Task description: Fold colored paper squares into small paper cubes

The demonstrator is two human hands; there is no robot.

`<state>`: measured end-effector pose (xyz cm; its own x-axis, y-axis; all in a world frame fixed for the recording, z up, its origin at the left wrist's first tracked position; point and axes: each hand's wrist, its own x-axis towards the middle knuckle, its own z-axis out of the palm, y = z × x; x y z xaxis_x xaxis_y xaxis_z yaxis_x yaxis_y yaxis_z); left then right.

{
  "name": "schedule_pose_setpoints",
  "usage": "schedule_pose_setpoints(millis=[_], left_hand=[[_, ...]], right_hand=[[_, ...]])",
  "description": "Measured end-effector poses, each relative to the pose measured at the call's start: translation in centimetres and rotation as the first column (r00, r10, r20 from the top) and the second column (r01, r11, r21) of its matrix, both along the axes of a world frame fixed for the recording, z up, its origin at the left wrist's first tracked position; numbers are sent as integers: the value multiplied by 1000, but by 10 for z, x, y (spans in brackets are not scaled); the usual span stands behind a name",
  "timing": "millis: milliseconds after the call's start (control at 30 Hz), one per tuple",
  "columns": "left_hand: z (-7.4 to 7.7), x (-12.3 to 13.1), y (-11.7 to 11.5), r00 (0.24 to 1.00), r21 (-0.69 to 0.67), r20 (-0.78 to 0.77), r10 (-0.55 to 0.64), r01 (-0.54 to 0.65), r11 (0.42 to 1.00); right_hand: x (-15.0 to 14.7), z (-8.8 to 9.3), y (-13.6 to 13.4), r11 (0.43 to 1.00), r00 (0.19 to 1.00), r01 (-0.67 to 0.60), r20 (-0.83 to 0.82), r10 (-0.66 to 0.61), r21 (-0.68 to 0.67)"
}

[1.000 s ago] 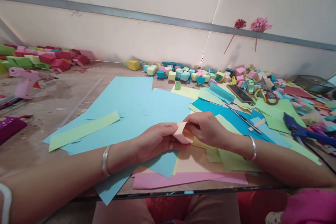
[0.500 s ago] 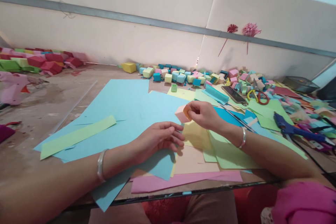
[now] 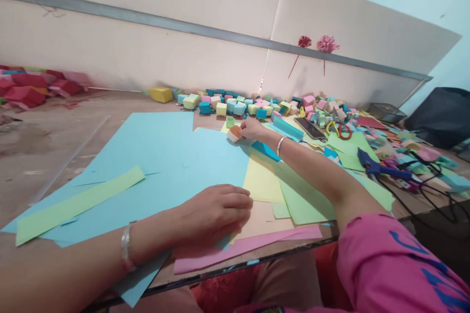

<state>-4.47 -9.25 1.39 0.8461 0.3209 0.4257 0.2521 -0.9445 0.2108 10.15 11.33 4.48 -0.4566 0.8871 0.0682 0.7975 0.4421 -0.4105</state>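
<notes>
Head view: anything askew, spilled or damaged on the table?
Reddish smears mark the table by the red boxes at far left, perhaps spilled colour. A blue sheet lies askew, its corner jutting past the near table edge. The small box in the right hand is too small to judge for damage.

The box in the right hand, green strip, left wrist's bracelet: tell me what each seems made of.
The box looks like matte paper or card, with flat, angular faces. The green strip seems matte paper: thin, straight-edged. The bracelet is probably polished metal, from its silvery shine.
</notes>
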Motion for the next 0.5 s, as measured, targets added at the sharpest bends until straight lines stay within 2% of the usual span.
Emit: schedule_pose_setpoints(millis=[67, 133, 200, 267, 333, 400, 500], left_hand=[[-2, -3, 3, 1000, 1, -18, 17, -17, 1000], [-3, -5, 5, 999, -7, -29, 26, -26, 1000], [-6, -7, 7, 997, -31, -53, 54, -55, 998], [-9, -8, 10, 985, -78, -103, 138, -146, 986], [-12, -9, 13, 972, -105, -134, 193, -207, 973], [-14, -10, 16, 960, -117, -159, 230, -250, 961], [-14, -10, 18, 948, -94, -193, 254, -276, 957]], right_hand=[[12, 5, -2, 999, 1000, -14, -7, 14, 30], [38, 13, -8, 996, 1000, -9, -20, 11, 85], [75, 20, -20, 989, 1000, 13, -18, -11, 151], [116, 20, -41, 968, 999, 22, 31, -31, 250], [155, 13, -71, 965, 997, 13, 76, -34, 262], [183, -3, -106, 962, 994, -19, 105, -10, 271], [200, -30, -161, 948, 991, -89, 123, 53, 306]])
